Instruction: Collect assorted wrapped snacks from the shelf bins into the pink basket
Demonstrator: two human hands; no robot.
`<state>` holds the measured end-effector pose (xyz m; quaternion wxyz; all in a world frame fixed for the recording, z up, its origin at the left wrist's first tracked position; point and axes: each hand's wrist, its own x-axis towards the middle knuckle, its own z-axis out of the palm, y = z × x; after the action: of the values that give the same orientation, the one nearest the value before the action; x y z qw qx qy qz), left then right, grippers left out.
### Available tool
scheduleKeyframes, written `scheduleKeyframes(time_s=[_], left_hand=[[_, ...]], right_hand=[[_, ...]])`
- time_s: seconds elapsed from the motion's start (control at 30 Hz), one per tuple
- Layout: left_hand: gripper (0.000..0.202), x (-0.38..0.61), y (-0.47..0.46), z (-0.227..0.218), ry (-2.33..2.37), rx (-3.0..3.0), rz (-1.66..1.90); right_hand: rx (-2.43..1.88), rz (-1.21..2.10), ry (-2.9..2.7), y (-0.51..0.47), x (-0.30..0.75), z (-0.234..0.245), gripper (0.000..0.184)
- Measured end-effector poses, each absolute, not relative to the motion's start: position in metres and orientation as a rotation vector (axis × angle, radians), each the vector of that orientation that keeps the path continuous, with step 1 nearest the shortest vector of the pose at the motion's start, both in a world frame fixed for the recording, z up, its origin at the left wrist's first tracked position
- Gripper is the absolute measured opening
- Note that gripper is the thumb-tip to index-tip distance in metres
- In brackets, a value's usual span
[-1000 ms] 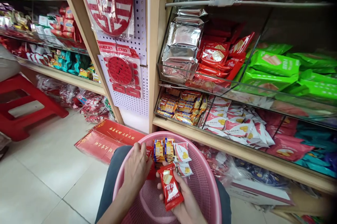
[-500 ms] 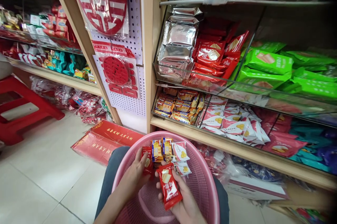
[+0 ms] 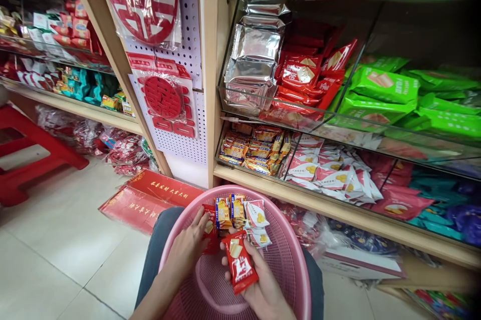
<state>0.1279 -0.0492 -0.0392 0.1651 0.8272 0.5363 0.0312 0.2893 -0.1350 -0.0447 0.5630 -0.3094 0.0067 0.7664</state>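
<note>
A pink mesh basket (image 3: 300,255) rests between my knees. My right hand (image 3: 259,280) holds a red snack packet (image 3: 239,262) above it, printed side up, with the thumb along its right edge. My left hand (image 3: 188,242) reaches over the basket's left side, fingers stretched out and touching another red packet (image 3: 210,227) inside; its thumb is partly hidden. Beside that packet lie two yellow-and-blue snack packets (image 3: 230,212). White-and-pink packets (image 3: 256,214) lie to their right, the lower one partly behind the held packet.
Ahead, shelf bins hold silver packets (image 3: 257,42), red packets (image 3: 300,72), green packets (image 3: 383,84) and small yellow packets (image 3: 259,147). Red printed cardboard (image 3: 150,200) lies on the floor at left, near a red stool (image 3: 41,149). Bagged goods (image 3: 128,152) sit beneath the left shelf.
The view has shifted slightly. Both hands keep nearly the same places, with the right still holding the red packet and the left still at the other one.
</note>
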Motion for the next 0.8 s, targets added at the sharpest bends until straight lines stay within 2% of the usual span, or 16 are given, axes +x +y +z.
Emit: scheduleKeyframes(time_s=[0.27,0.33,0.4,0.5,0.6,0.8], left_hand=[[0.053,0.124,-0.053,-0.027,1.512,2.378,0.115],[0.056,0.121,-0.057,-0.014,1.358,2.463,0.252],[0.069,0.12,-0.066,0.0,1.085,2.551,0.351],[0.089,0.128,-0.082,0.015,0.778,2.571,0.19],[0.085,0.139,-0.093,0.018,0.697,2.558,0.037],[0.081,0.146,-0.093,0.018,0.753,2.506,-0.075]], right_hand=[[-0.732,1.802,0.031,-0.135,0.29,-0.045,0.038],[-0.762,1.809,0.046,-0.135,0.289,-0.047,0.038],[-0.789,1.825,0.053,-0.136,0.288,-0.049,0.038],[-0.79,1.849,0.055,-0.137,0.287,-0.054,0.041],[-0.777,1.858,0.056,-0.137,0.285,-0.055,0.044],[-0.778,1.86,0.015,-0.137,0.283,-0.055,0.038]])
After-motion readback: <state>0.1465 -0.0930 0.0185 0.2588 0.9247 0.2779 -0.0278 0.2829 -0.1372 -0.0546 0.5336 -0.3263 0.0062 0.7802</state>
